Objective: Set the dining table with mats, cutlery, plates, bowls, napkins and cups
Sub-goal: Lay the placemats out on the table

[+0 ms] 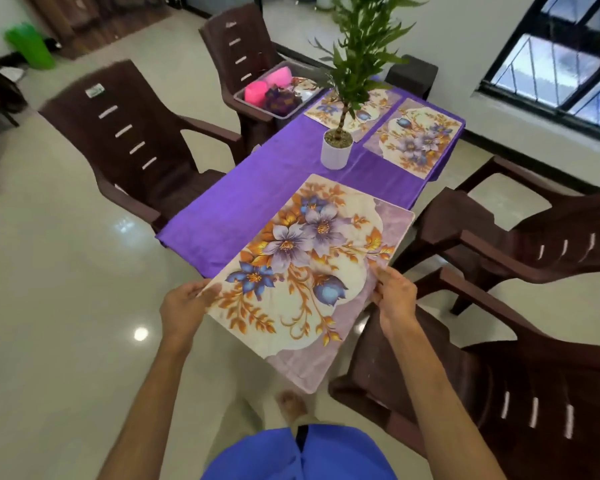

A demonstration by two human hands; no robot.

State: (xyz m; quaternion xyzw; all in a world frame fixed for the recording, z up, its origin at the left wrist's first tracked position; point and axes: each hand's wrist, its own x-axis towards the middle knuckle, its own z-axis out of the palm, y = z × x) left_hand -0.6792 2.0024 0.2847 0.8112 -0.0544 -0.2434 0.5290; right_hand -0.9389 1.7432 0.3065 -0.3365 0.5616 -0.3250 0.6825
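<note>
Purple table (257,202); hands hold mat (309,271)

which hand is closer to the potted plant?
Right. The right hand grips the held mat's right edge, on the plant's side; the potted plant stands farther up the table. The left hand grips the left edge, farther away.
</note>
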